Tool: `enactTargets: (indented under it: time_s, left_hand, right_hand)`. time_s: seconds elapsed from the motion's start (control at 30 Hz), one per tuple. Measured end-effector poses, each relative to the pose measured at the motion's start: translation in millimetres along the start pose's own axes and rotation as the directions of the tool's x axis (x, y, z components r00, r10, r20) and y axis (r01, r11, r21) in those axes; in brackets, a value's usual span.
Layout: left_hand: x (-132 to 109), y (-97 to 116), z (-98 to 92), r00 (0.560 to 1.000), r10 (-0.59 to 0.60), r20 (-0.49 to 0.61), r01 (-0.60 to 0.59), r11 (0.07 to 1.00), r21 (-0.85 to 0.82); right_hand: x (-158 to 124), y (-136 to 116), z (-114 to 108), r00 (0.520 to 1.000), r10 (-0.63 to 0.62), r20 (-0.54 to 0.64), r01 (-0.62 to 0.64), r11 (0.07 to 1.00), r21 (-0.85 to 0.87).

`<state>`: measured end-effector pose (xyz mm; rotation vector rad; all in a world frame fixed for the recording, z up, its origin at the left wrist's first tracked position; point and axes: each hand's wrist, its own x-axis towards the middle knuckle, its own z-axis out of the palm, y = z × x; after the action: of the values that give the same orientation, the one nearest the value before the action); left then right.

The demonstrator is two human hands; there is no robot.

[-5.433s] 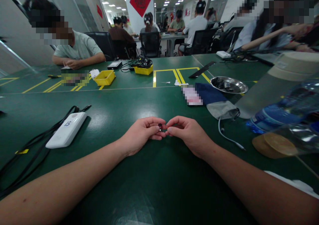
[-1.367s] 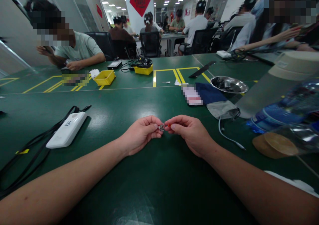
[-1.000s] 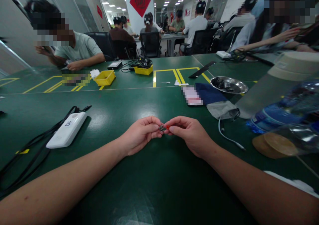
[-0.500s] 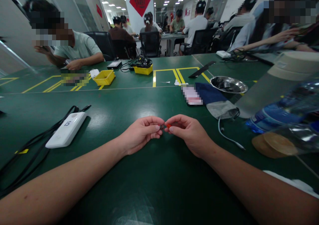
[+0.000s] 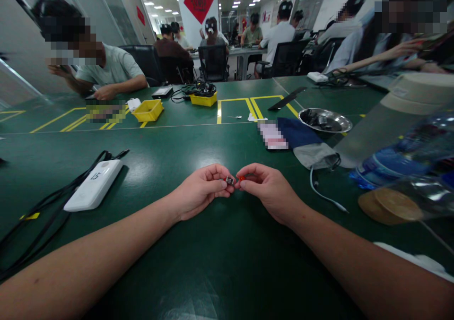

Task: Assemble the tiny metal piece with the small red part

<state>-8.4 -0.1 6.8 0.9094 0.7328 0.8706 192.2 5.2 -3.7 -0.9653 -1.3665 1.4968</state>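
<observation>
Between the thumb and fingers of my left hand (image 5: 203,187) is a small dark piece with light metallic-looking parts (image 5: 230,180); its kind is too small to make out. My right hand (image 5: 267,185) pinches a tiny orange-red piece (image 5: 241,178), mostly covered by the fingertips. The two hands face each other above the green table (image 5: 198,254), fingertips almost meeting, and a narrow gap separates the two pieces. Both hands are closed in a pinch.
Left of my hands lies a white power bank (image 5: 94,185) beside black cables. A phone (image 5: 273,135), a blue-grey pouch (image 5: 308,145), a metal bowl (image 5: 325,120) and bottles (image 5: 390,164) stand to the right. Yellow trays (image 5: 148,110) sit farther back. Other people sit around.
The fingertips have drawn slightly apart, and the dark piece in my left hand has turned, showing more of its light parts. Both hands keep their hold.
</observation>
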Motion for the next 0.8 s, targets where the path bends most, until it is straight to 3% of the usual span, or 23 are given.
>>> enactTargets:
  time_s: [0.6,0.8]
  left_hand:
    - [-1.5,0.6,1.3,1.0,0.003,-0.013,-0.003,0.999,0.036]
    - [-1.3,0.5,5.0,0.996,0.039,-0.081,-0.034,0.998,0.06]
  right_hand:
    - [-0.5,-3.6,1.2,1.0,0.022,-0.02,-0.021,1.0,0.017]
    - [0.4,0.2,0.0,0.999,-0.016,0.031,0.017,1.0,-0.019]
